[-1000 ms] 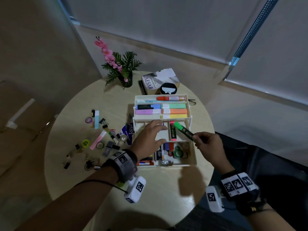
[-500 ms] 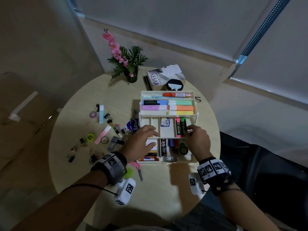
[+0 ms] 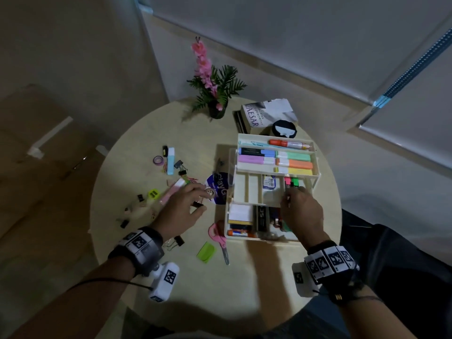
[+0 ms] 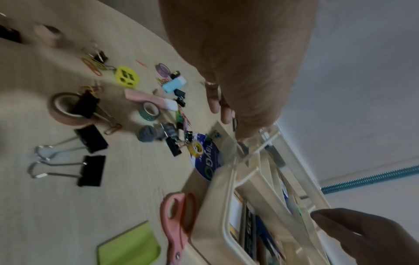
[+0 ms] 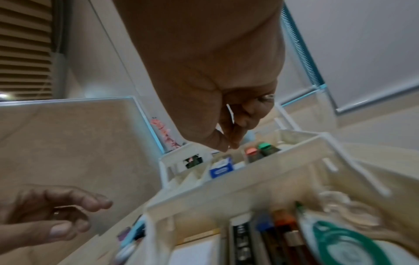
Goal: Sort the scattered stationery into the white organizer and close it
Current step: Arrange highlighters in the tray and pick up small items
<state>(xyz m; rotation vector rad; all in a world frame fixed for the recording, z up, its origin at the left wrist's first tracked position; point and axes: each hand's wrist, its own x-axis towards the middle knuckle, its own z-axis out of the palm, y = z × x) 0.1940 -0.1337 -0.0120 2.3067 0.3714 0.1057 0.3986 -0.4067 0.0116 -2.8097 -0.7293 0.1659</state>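
The white organizer (image 3: 274,136) stands open in tiers on the round table; its top tray holds pastel highlighters. A green highlighter (image 3: 295,182) lies beside a pink one (image 3: 287,181) in the middle tray. My right hand (image 3: 292,192) hovers just in front of them, fingers loosely curled, holding nothing; the right wrist view shows its fingertips (image 5: 228,145) apart from the green cap (image 5: 265,147). My left hand (image 3: 198,196) is spread open over the loose items left of the organizer, near a small tape roll (image 3: 209,192) and a pink highlighter (image 3: 171,192).
More stationery lies left: a blue highlighter (image 3: 170,159), purple tape (image 3: 158,159), binder clips (image 3: 178,239), pink scissors (image 3: 219,237) and green sticky notes (image 3: 206,252). A flower pot (image 3: 216,111), a book (image 3: 266,113) and a black round object (image 3: 283,129) stand behind the organizer.
My right hand laid the green highlighter in the middle tray beside the pink one and let go. My left hand left the organizer and moved left over the scattered items.
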